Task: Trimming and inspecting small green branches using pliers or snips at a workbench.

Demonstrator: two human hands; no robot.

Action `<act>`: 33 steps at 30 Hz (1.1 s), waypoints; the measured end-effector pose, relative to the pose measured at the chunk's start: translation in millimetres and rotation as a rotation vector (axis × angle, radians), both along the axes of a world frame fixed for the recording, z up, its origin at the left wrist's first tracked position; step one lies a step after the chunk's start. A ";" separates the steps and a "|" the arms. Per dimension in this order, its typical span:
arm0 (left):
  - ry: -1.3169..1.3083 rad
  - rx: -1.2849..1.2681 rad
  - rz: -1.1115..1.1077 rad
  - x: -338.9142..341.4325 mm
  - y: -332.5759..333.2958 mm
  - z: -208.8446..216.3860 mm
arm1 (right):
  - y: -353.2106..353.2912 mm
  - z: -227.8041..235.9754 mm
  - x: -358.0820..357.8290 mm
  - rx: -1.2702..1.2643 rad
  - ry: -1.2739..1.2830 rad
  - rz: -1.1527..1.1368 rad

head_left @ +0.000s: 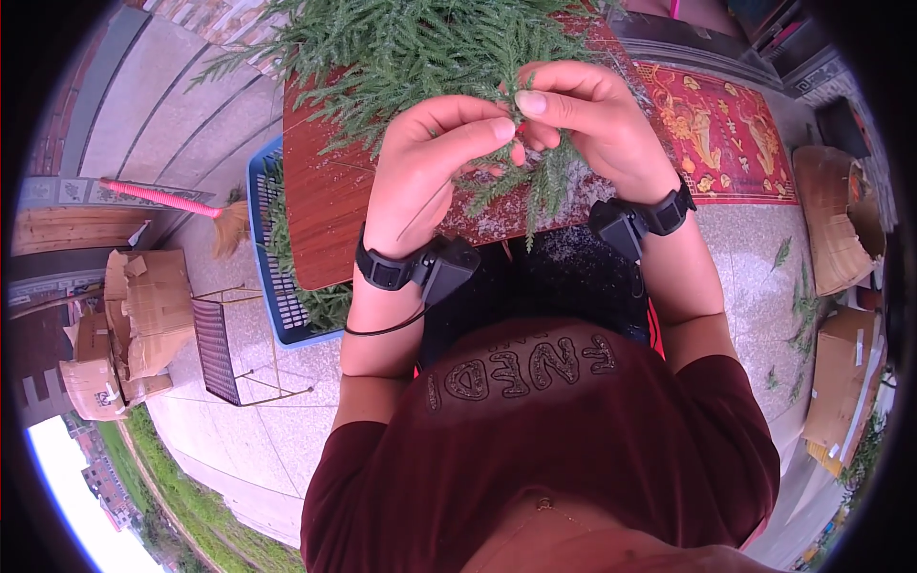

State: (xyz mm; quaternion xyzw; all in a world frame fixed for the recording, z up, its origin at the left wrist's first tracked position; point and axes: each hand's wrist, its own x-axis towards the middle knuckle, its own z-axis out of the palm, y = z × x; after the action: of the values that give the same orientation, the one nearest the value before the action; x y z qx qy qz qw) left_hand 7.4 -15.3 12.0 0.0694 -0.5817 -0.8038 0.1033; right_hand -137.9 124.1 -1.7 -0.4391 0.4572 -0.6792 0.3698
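Both my hands are raised over the near part of a brown wooden table [330, 205], close together on a green needled evergreen sprig [540, 186]. My left hand [425, 158] is closed, its thumb and forefinger pinching the sprig's stem. My right hand [597, 115] pinches the same sprig a little higher, thumb over bent fingers. The exact spot between the fingertips is partly hidden, with a small red bit showing there. The sprig's fronds hang below my hands. Just beyond them lies a large heap of similar evergreen branches [411, 57]. White flecks are scattered over the tabletop.
A blue plastic basket [260, 224] with more greenery stands left of the table. Further left are a pink-handled broom [162, 196], a metal-framed rack [215, 349] and cardboard boxes [153, 310]. On the right lie a red patterned mat [721, 134], more boxes [831, 220] and fallen sprigs [802, 306].
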 end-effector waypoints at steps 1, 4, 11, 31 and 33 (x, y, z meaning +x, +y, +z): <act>-0.011 -0.036 0.011 0.6 -0.7 -0.8 | 0.6 0.5 0.2 0.002 0.002 0.002; 0.093 -0.039 0.018 -1.6 2.0 -4.2 | 4.1 5.1 3.5 -0.002 -0.357 0.022; 0.091 0.018 0.005 0.2 0.5 1.3 | -1.4 -12.5 4.0 -0.123 -0.068 -0.048; 0.065 -0.193 0.052 11.4 12.9 10.0 | 5.6 -27.9 -17.0 -0.040 -0.175 0.113; 0.046 -0.296 0.033 13.2 12.6 11.7 | 1.4 -37.3 -19.8 -0.058 -0.323 0.171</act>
State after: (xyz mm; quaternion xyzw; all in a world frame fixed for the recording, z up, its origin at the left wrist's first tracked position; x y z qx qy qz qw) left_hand 20.7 -2.8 23.6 0.0443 -0.6901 -0.7088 0.1389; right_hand -157.7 125.5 -39.0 -0.3723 0.3332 -0.7197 0.4821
